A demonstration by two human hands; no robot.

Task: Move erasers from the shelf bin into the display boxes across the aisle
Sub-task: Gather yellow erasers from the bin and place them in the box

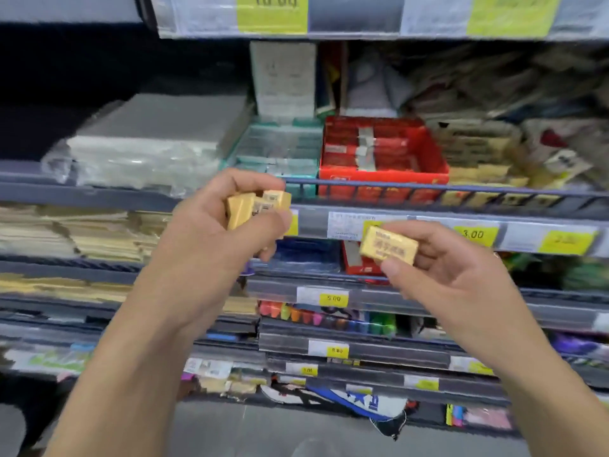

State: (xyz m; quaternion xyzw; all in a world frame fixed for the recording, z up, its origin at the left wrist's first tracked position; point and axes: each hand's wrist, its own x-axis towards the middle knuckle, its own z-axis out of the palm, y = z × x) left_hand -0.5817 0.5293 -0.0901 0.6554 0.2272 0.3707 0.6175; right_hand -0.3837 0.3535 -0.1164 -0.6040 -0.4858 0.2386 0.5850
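1. Holding several yellow erasers [258,206] bunched together, the left hand [230,225] has its fingers curled round them in front of the shelf rail [428,189]; how many it holds cannot be told.
2. The right hand [438,258] pinches a single eraser [389,245] between thumb and fingertips; its long axis runs left to right, tilted slightly down to the right.
3. The single eraser lies just right of and below the bunch, apart from it; passing it over would likely mean a short move up and left.
4. The display boxes are not in view; the carry seems not yet begun.
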